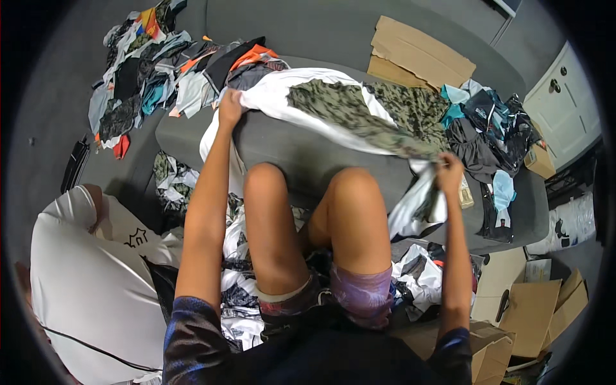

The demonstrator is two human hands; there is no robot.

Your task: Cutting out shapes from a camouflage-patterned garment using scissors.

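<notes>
A long white garment with green camouflage panels (340,109) stretches between my hands above my knees, across the front of a grey sofa (282,138). My left hand (231,109) is closed on its white left end. My right hand (449,173) grips the other end, where a white and camouflage part (417,205) hangs down beside my right knee. The fabric near my right hand is slightly blurred.
Mixed clothing (135,70) lies heaped at the sofa's left, dark and turquoise pieces (484,122) at its right. Flattened cardboard (417,48) leans behind. A person in white (96,269) is at my left. More fabric (420,282), open boxes (532,314) and a white door (564,102) also show.
</notes>
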